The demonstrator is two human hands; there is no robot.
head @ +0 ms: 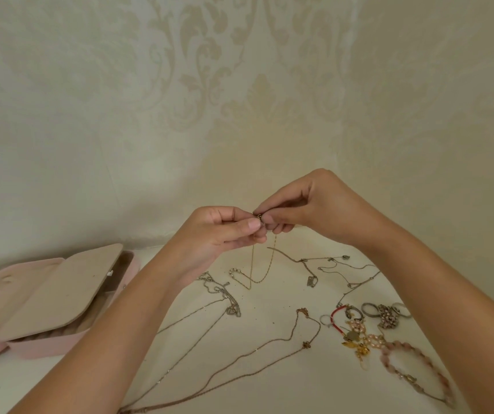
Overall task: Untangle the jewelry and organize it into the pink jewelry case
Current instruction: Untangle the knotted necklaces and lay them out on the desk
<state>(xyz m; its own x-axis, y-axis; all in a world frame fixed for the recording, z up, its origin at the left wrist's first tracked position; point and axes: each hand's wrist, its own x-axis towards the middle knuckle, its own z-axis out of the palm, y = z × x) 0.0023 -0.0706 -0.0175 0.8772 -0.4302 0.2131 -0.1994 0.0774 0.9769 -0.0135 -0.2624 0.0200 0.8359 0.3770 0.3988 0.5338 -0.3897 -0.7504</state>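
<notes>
White table [265, 321]: pink jewelry case [45, 351], chains [231, 303], rings [371, 310], beaded bracelet [389, 352]

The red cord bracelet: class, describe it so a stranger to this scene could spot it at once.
On the white table, find the cluster of small pieces on the right. The red cord bracelet lies near its left edge, left of the grey rings and beyond the pink bead bracelet. Nothing else there is bright red.

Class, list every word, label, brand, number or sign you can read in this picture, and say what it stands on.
No readable text anywhere.
Pink jewelry case: no label or brand shows.
Small rectangular pendant: too small to tell any engraving.
Gold chain, lifted: no tag visible.
Wallpaper: pattern only.
</notes>
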